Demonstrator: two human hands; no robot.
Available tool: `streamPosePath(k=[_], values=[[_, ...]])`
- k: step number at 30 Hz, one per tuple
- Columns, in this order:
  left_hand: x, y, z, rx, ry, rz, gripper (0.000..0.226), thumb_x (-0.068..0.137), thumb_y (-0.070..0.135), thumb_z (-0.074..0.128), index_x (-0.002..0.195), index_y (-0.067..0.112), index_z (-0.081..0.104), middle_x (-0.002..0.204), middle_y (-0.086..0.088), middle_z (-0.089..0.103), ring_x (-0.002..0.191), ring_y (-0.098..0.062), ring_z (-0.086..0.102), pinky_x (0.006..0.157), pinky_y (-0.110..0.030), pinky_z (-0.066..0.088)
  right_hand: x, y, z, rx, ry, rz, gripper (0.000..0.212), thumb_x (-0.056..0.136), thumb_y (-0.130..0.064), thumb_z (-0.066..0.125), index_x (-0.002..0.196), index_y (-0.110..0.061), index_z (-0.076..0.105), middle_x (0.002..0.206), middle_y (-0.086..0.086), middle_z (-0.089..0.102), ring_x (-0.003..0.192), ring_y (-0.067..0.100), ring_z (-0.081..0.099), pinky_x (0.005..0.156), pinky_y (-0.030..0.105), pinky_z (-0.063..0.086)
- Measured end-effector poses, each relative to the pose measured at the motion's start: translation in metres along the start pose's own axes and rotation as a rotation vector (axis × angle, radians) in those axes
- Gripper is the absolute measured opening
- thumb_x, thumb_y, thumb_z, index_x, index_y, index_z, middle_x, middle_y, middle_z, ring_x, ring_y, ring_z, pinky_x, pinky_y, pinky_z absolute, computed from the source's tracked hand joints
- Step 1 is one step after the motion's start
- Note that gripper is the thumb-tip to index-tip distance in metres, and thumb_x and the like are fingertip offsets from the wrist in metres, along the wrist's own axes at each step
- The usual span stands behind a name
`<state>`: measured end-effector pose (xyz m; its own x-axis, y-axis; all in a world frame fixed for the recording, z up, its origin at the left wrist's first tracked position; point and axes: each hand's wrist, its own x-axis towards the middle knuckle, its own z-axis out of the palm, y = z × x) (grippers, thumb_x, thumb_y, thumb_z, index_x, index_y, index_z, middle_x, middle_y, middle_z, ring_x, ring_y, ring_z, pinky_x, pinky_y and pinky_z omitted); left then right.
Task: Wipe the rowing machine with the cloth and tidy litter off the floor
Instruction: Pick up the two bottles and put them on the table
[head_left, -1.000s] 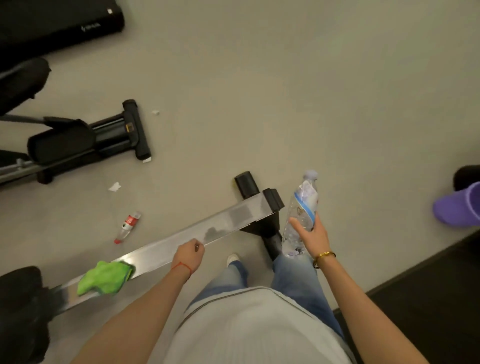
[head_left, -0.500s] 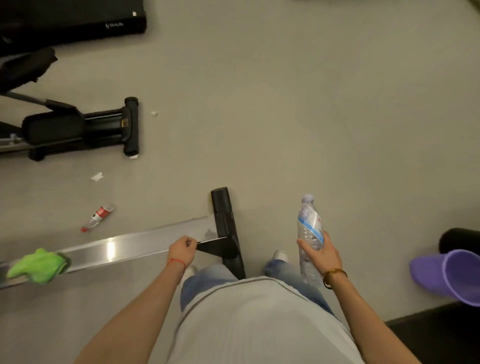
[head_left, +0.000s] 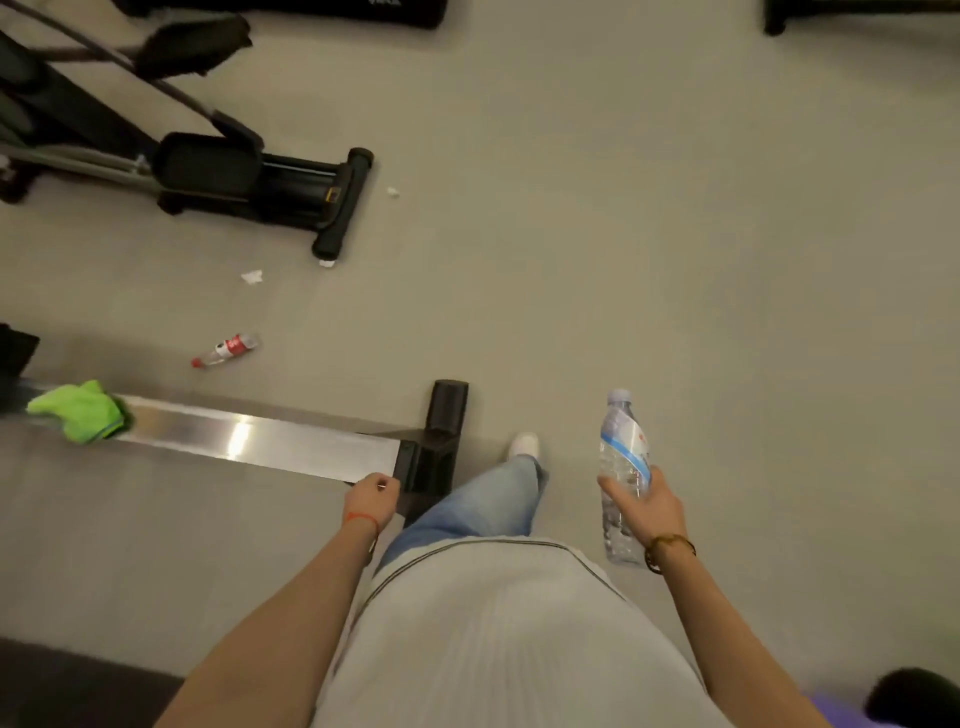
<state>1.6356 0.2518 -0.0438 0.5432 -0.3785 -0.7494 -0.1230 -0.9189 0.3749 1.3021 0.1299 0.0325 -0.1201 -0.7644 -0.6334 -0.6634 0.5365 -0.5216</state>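
The rowing machine's steel rail (head_left: 249, 436) runs across the left, ending in a black foot (head_left: 441, 431). A green cloth (head_left: 80, 413) lies bunched on the rail's far left. My left hand (head_left: 371, 499) is closed in a fist at the rail's near end, by the black foot; nothing shows in it. My right hand (head_left: 641, 504) grips a clear plastic water bottle (head_left: 621, 462) with a blue-white label, held upright at my side. On the floor lie a small red-labelled bottle (head_left: 226, 349) and white paper scraps (head_left: 252, 277), (head_left: 393, 192), (head_left: 327, 263).
A black elliptical trainer (head_left: 260, 187) stands at the upper left, its base bar close to the scraps. More dark equipment lines the top edge. A purple bin's rim (head_left: 826, 714) shows at the bottom right. Dark matting (head_left: 78, 686) lies bottom left. My foot (head_left: 524, 444) steps forward.
The view has swung so the rail now lies left of me and the purple bin has dropped to the bottom corner. I have stepped forward. Both hands keep their hold and pose.
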Motion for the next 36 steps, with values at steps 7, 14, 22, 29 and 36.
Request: streamPosePath(k=[7,14,22,29,36], values=[[0.054,0.082,0.010,-0.066,0.050,-0.102,0.025,0.090,0.023,0.050,0.088,0.006,0.068,0.097,-0.013,0.069,0.089,-0.031,0.060,0.078,-0.029,0.044,0.128,-0.100,-0.026,-0.209,-0.062,-0.153,0.046,0.073,-0.050,0.068,0.104,-0.022,0.047,0.087,0.004,0.065,0.072,0.021,0.064,0.059,0.031,0.052],[0.114,0.171,-0.028,-0.242,0.120,-0.160,0.029,0.092,0.023,0.049,0.096,0.002,0.069,0.104,-0.020,0.071,0.098,-0.035,0.065,0.090,-0.036,0.049,0.231,-0.222,-0.056,-0.453,-0.086,-0.226,0.048,0.075,-0.050,0.066,0.105,-0.022,0.041,0.089,0.006,0.061,0.075,0.028,0.059,0.063,0.032,0.048],[0.178,0.249,-0.074,-0.559,0.230,-0.206,0.019,0.092,0.012,0.051,0.096,0.000,0.066,0.103,-0.029,0.068,0.083,-0.025,0.058,0.094,-0.045,0.051,0.333,-0.381,-0.006,-0.654,-0.237,-0.358,0.051,0.079,-0.046,0.066,0.113,-0.015,0.042,0.093,0.008,0.058,0.074,0.027,0.055,0.057,0.028,0.040],[0.223,0.301,-0.119,-0.735,0.385,-0.421,0.026,0.092,0.014,0.052,0.100,-0.005,0.068,0.101,-0.022,0.071,0.098,-0.035,0.066,0.087,-0.032,0.048,0.405,-0.567,0.090,-0.800,-0.408,-0.582,0.051,0.074,-0.046,0.066,0.109,-0.020,0.040,0.094,0.009,0.063,0.077,0.030,0.060,0.066,0.033,0.048],[0.248,0.314,-0.156,-0.944,0.449,-0.627,0.028,0.093,0.018,0.049,0.098,-0.002,0.067,0.105,-0.021,0.071,0.098,-0.035,0.065,0.086,-0.033,0.047,0.389,-0.728,0.206,-0.889,-0.571,-0.837,0.047,0.075,-0.045,0.067,0.102,-0.020,0.039,0.088,0.008,0.062,0.074,0.029,0.061,0.064,0.034,0.050]])
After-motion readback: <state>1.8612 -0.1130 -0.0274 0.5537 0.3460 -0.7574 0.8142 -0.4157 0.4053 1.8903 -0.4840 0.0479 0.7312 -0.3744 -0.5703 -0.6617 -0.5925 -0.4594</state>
